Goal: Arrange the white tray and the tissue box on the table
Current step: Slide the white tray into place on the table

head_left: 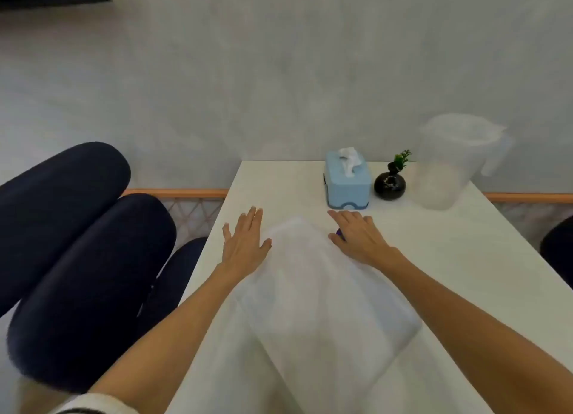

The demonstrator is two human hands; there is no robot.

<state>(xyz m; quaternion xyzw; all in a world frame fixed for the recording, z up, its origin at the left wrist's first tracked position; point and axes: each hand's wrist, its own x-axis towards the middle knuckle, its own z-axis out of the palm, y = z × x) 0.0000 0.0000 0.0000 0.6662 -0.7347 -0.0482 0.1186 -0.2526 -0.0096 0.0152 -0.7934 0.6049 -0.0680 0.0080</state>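
A white tray (pixel 322 302) lies slantwise on the white table (pixel 465 258), pale and blurred against it. My left hand (pixel 245 240) is flat with fingers spread at the tray's far left corner. My right hand (pixel 356 237) is spread at the tray's far right edge, with a small purple thing (pixel 340 233) peeking out under its thumb side. Whether either hand touches the tray I cannot tell. The light blue tissue box (pixel 347 181), a white tissue sticking up from its top, stands just beyond my right hand near the wall.
A small black vase (pixel 389 184) with a green sprig stands right of the tissue box. A clear plastic jug (pixel 449 165) stands further right by the wall. Dark blue chair cushions (pixel 77 258) crowd the table's left side. Another dark shape (pixel 558 246) is at the right edge.
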